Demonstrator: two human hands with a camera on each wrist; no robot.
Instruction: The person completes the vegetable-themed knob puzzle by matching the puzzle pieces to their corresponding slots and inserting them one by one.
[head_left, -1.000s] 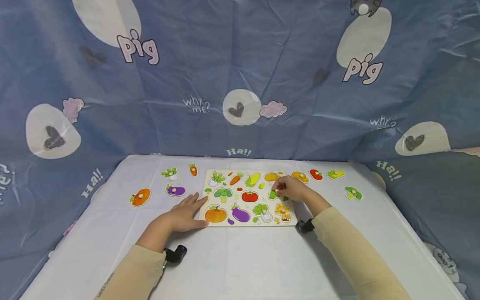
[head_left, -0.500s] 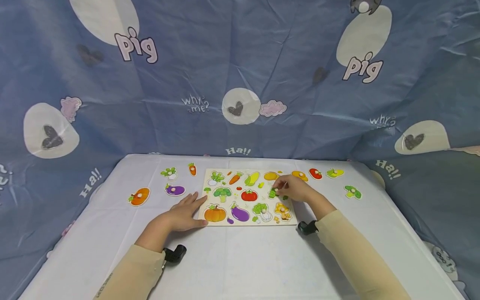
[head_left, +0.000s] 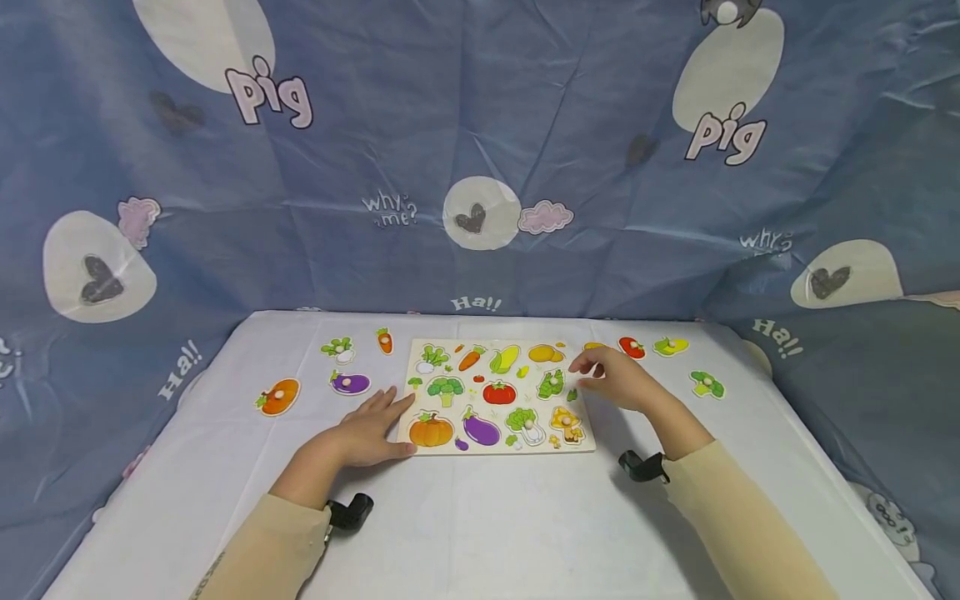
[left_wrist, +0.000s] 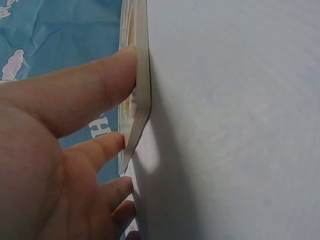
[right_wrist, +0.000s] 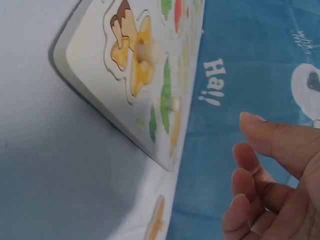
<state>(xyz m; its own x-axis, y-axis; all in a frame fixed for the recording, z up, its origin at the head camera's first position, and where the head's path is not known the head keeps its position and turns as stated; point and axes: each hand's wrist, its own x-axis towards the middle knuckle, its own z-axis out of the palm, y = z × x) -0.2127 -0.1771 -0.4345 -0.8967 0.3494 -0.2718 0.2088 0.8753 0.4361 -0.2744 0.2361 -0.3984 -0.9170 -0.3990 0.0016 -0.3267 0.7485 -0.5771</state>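
A wooden vegetable puzzle board (head_left: 491,417) lies on the white-covered table. My left hand (head_left: 373,429) rests at its left edge, fingers extended; in the left wrist view the thumb (left_wrist: 100,80) touches the board's side. My right hand (head_left: 617,377) hovers at the board's upper right with bent fingers and nothing between them, as the right wrist view also shows. Nearest to it, a green vegetable piece (head_left: 551,384) sits in its recess. Below that, a mushroom piece (right_wrist: 135,55) and a bok choy piece (head_left: 527,425) with knobs are set in the board.
Left of the board lie a pumpkin piece (head_left: 278,397), an eggplant piece (head_left: 350,382), a radish piece (head_left: 339,349) and a carrot piece (head_left: 385,341). On the right are a tomato piece (head_left: 632,347), a corn piece (head_left: 671,347), a broccoli piece (head_left: 707,384) and a partly hidden yellow piece (head_left: 594,346).
My right hand has let go of the green vegetable piece's knob and drawn back to the right. The piece stays in the board. The left hand keeps its place.
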